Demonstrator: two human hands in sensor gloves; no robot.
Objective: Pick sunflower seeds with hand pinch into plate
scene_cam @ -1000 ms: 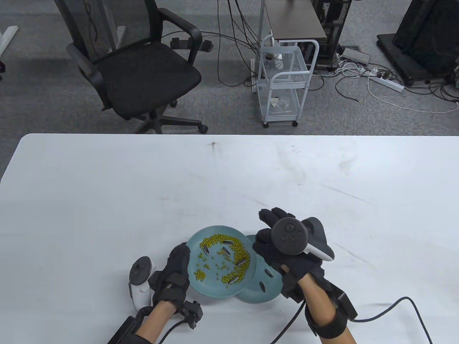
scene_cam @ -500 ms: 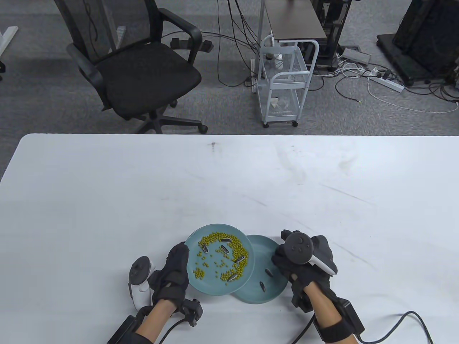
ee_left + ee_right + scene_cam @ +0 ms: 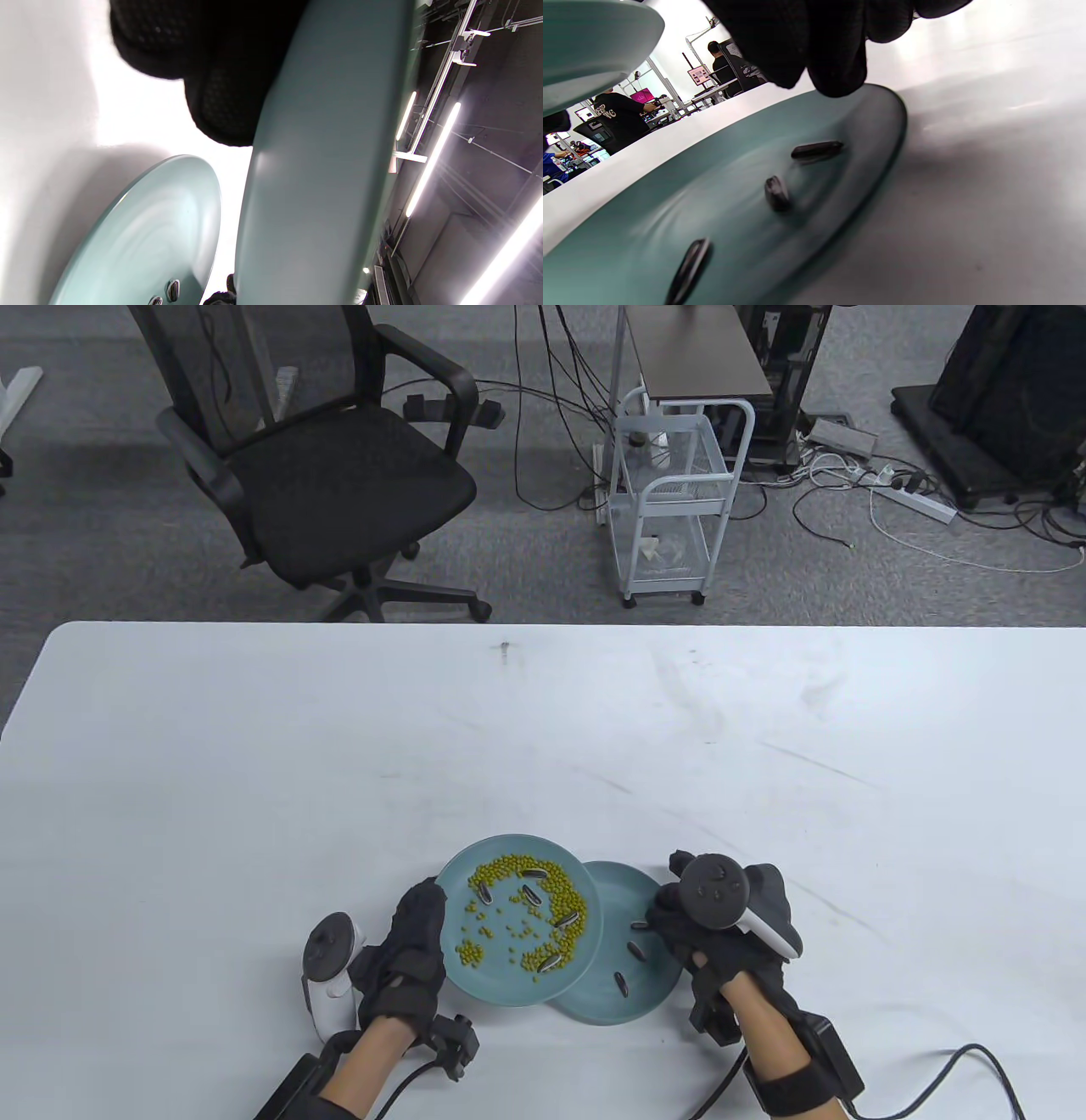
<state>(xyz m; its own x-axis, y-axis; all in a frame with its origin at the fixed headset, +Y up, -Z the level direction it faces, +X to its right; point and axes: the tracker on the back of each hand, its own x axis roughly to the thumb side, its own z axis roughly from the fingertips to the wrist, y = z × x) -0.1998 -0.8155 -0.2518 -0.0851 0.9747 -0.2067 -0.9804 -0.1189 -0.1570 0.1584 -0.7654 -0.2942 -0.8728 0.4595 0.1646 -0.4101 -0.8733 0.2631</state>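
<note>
My left hand (image 3: 428,903) grips the left rim of a teal plate (image 3: 496,980) and holds it raised; its underside fills the left wrist view (image 3: 322,169). This plate carries green beans (image 3: 509,865) and several striped sunflower seeds (image 3: 533,897). A second teal plate (image 3: 611,899) lies on the table, partly under the first. It holds three seeds (image 3: 816,149), (image 3: 776,192), (image 3: 689,267). My right hand (image 3: 657,920) hovers over this plate's right side. Its fingertips (image 3: 835,63) hang just above the nearest seed and hold nothing that I can see.
The white table (image 3: 543,729) stretches far and to both sides of the plates. A black cable (image 3: 959,1052) trails from my right wrist at the front right. An office chair (image 3: 339,475) and a white cart (image 3: 679,500) stand beyond the far edge.
My right hand came back from above the raised plate to the lower plate's right side. A third seed now lies in the lower plate. The left hand has kept the raised plate still.
</note>
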